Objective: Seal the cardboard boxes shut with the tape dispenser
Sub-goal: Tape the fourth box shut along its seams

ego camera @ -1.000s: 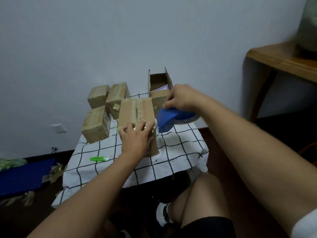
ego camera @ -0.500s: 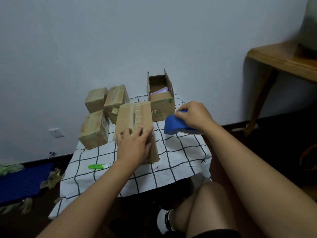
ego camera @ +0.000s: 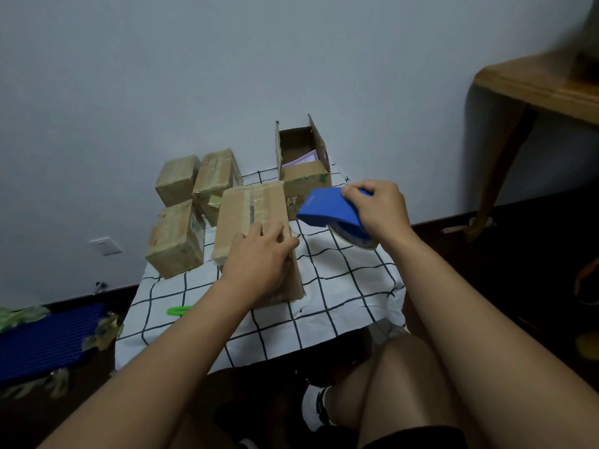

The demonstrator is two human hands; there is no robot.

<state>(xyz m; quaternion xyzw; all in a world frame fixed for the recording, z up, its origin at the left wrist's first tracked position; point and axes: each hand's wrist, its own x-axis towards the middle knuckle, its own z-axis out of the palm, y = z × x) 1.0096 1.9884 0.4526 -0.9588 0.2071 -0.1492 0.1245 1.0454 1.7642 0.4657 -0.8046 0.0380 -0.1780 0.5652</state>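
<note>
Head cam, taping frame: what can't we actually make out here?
- Near end of the box being taped: hidden under the left hand.
- Tape dispenser handle: covered by the right hand.
- Open box contents: only a pale sheet shows; its walls hide the rest.
- Object on the wooden shelf: blurred, cut by the right edge.
- Green item: too small to identify.

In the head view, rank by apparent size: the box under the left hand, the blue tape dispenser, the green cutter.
1. Box under the left hand
2. Blue tape dispenser
3. Green cutter

The gaps look clear despite differing nearness.
</note>
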